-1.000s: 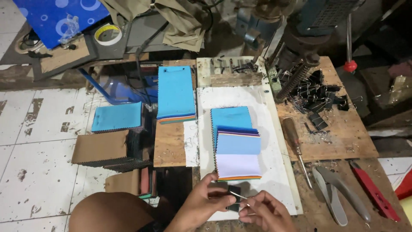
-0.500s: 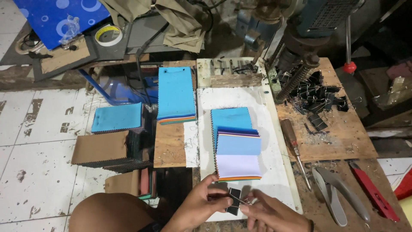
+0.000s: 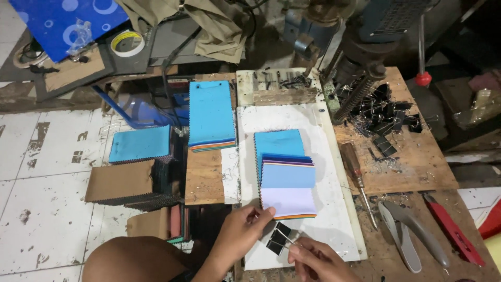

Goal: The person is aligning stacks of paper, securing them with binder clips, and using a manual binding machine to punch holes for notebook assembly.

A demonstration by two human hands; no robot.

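A fanned stack of coloured swatch sheets (image 3: 286, 177), blue on top and white at the near end, lies on a white board (image 3: 323, 125). My left hand (image 3: 245, 230) pinches the stack's near left corner. My right hand (image 3: 318, 258) holds the wire handle of a black binder clip (image 3: 279, 237) just in front of the stack, close to my left fingers.
A second blue-topped swatch stack (image 3: 211, 115) lies to the left, with more stacks (image 3: 141, 143) and brown card covers (image 3: 120, 180) on the floor side. A pile of black binder clips (image 3: 386, 112), a screwdriver (image 3: 357, 175), pliers (image 3: 409, 230) and a press machine (image 3: 365, 47) crowd the right.
My left hand has let go of the clip and moved up to the stack's near corner. My right hand keeps the clip, now held slightly lower and apart from the left.
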